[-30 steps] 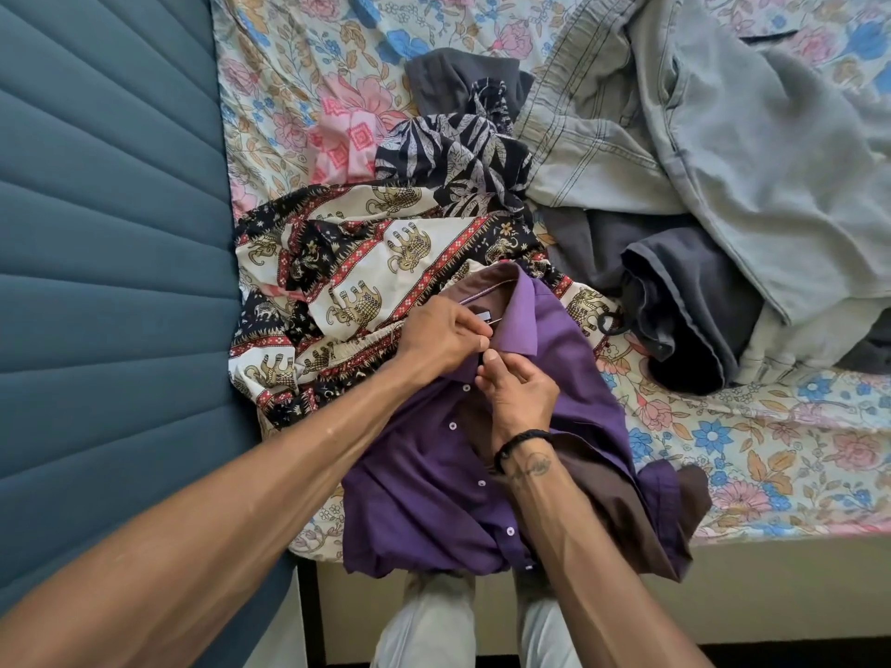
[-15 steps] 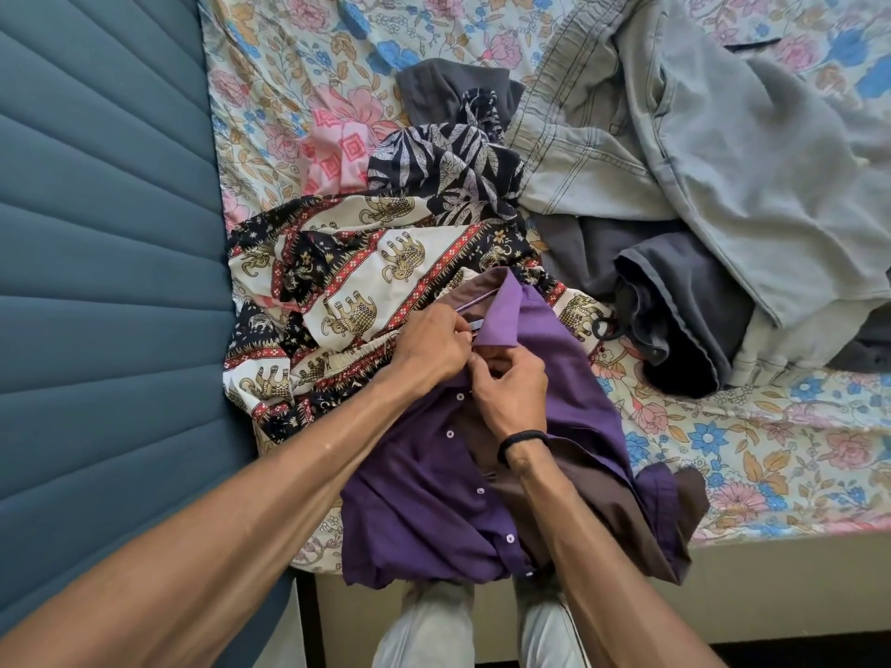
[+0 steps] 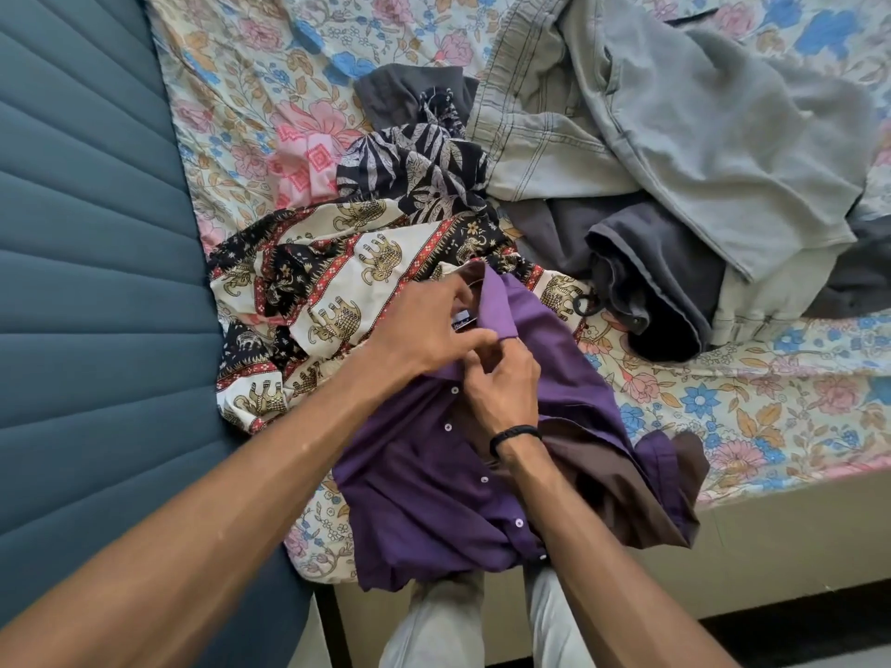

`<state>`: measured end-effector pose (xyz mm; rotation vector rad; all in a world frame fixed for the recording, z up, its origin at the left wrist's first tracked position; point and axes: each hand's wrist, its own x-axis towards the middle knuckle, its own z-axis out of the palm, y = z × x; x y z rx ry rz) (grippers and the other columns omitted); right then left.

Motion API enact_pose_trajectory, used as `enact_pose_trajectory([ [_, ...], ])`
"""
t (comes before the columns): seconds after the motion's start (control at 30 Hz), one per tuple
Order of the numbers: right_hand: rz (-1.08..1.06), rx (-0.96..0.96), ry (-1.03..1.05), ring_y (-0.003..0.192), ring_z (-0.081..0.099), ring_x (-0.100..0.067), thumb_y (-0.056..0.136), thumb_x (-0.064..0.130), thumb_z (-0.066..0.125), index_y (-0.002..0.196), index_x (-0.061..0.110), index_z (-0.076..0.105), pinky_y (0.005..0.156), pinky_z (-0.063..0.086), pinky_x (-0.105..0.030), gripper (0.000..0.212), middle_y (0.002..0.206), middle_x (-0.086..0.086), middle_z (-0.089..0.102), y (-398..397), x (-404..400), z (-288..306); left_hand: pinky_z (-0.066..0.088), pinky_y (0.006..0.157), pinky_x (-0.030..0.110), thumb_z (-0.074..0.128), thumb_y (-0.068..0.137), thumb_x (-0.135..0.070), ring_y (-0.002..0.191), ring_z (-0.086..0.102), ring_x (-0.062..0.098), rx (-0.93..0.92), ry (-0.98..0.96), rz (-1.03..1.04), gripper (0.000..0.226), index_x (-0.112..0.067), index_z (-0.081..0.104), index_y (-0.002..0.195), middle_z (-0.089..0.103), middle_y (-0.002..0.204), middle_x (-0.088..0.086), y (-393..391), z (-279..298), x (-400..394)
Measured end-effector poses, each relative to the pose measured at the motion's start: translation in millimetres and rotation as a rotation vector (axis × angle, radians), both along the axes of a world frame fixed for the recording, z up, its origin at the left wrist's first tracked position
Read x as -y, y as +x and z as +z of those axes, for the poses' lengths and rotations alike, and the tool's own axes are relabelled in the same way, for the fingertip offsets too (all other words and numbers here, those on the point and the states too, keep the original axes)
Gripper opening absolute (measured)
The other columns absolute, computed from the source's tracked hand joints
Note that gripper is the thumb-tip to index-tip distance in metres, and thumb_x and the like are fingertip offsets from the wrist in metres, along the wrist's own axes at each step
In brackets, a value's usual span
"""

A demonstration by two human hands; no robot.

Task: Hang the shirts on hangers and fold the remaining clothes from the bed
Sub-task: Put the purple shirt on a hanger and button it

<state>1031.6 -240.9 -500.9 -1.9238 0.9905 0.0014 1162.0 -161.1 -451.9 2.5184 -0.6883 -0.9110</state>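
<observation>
Purple shirt point(image 3: 434, 484) lies lengthwise, collar pointing away, hem toward the person.

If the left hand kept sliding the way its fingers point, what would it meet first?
The left hand points right, across the purple shirt's collar; past it, probably the dark grey garment, though depth is unclear.

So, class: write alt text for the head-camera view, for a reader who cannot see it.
Both hands, left and right, pinch the collar of a purple button-up shirt lying on a floral-sheeted bed. An elephant-print garment, grey jeans and dark clothes lie beyond it.
</observation>
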Motion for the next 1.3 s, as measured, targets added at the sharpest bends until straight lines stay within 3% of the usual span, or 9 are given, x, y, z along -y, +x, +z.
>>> enact_pose_trajectory([
  [0.1,-0.025,-0.001,-0.059,0.074,0.058,-0.033,0.088,0.023,0.077,0.076,0.008,0.059,0.066,0.033,-0.030,0.027,0.076,-0.011,0.062,0.4,-2.0,-0.6,0.057,0.079,0.036,0.061,0.085,-0.052,0.086,0.071,0.031,0.018,0.161,0.268,0.042,-0.013,0.075,0.083,0.076,0.083,0.010,-27.3,2.7,-15.2],
  [0.2,-0.029,-0.058,-0.025,0.070,0.062,-0.030,0.085,0.029,0.075,0.071,0.010,0.059,0.069,0.045,-0.037,0.028,0.071,-0.006,0.066,1.4,-1.3,-0.9,0.057,0.089,0.042,0.049,0.090,-0.038,0.100,0.072,0.036,-0.324,0.275,0.366,0.042,-0.005,0.075,0.097,0.076,0.099,0.018,-82.5,-8.3,-24.7],
  [0.33,-0.176,-0.119,0.219,0.058,0.070,-0.024,0.072,0.047,0.071,0.064,0.012,0.064,0.061,0.060,-0.047,0.037,0.059,-0.003,0.070,-0.5,3.9,-9.4,0.061,0.070,0.036,0.051,0.095,-0.016,0.075,0.074,0.014,-0.477,-0.146,1.015,0.017,-0.018,0.067,0.092,0.076,0.088,0.003,-138.1,-27.1,-2.9],
  [0.43,-0.262,-0.130,0.451,0.050,0.055,-0.021,0.074,0.033,0.075,0.058,0.012,0.064,0.050,0.053,-0.040,0.029,0.056,-0.008,0.066,0.6,9.7,-12.5,0.044,0.058,0.025,0.060,0.099,-0.011,0.054,0.059,0.010,-0.238,-0.262,1.360,0.018,-0.014,0.065,0.082,0.070,0.075,0.006,-144.8,-31.2,21.7],
  [0.53,-0.317,-0.151,0.651,0.055,0.052,-0.020,0.077,0.018,0.075,0.063,0.010,0.068,0.052,0.045,-0.033,0.018,0.058,-0.007,0.063,9.3,19.5,-12.4,0.045,0.060,0.033,0.073,0.091,-0.029,0.069,0.063,0.027,-0.088,-0.287,1.426,0.022,-0.014,0.069,0.076,0.074,0.076,0.007,-146.4,-38.2,32.2],
  [0.63,-0.261,-0.188,0.695,0.058,0.062,-0.020,0.087,0.009,0.071,0.067,0.007,0.070,0.059,0.055,-0.034,0.020,0.062,-0.006,0.068,15.2,27.9,-14.1,0.055,0.068,0.032,0.074,0.087,-0.045,0.070,0.071,0.014,0.080,-0.289,1.398,0.026,-0.020,0.079,0.083,0.077,0.078,-0.003,-144.4,-41.6,33.8],
  [0.77,-0.281,-0.213,0.705,0.052,0.059,-0.016,0.084,0.007,0.073,0.063,0.008,0.070,0.050,0.049,-0.026,0.022,0.058,-0.003,0.066,16.5,34.0,-14.8,0.052,0.084,0.030,0.071,0.092,-0.019,0.088,0.071,0.020,0.181,-0.266,1.112,0.016,-0.015,0.081,0.104,0.078,0.099,0.006,-138.4,-46.0,38.2],
  [1.13,-0.081,-0.229,0.441,0.070,0.074,-0.023,0.073,0.050,0.072,0.064,0.006,0.070,0.073,0.063,-0.051,0.045,0.068,-0.002,0.075,8.8,32.7,-44.1,0.057,0.085,0.040,0.059,0.084,-0.034,0.088,0.075,0.027,0.032,-0.208,1.143,0.032,-0.017,0.079,0.102,0.079,0.093,0.007,-120.9,-67.5,31.6],
  [1.3,-0.066,-0.196,0.357,0.075,0.075,-0.027,0.077,0.055,0.060,0.074,0.008,0.071,0.075,0.062,-0.050,0.048,0.076,-0.007,0.076,3.1,34.4,-53.4,0.059,0.082,0.039,0.063,0.084,-0.050,0.084,0.075,0.028,-0.122,-0.249,1.478,0.039,-0.015,0.079,0.091,0.079,0.087,0.003,-118.0,-72.7,43.8],
])
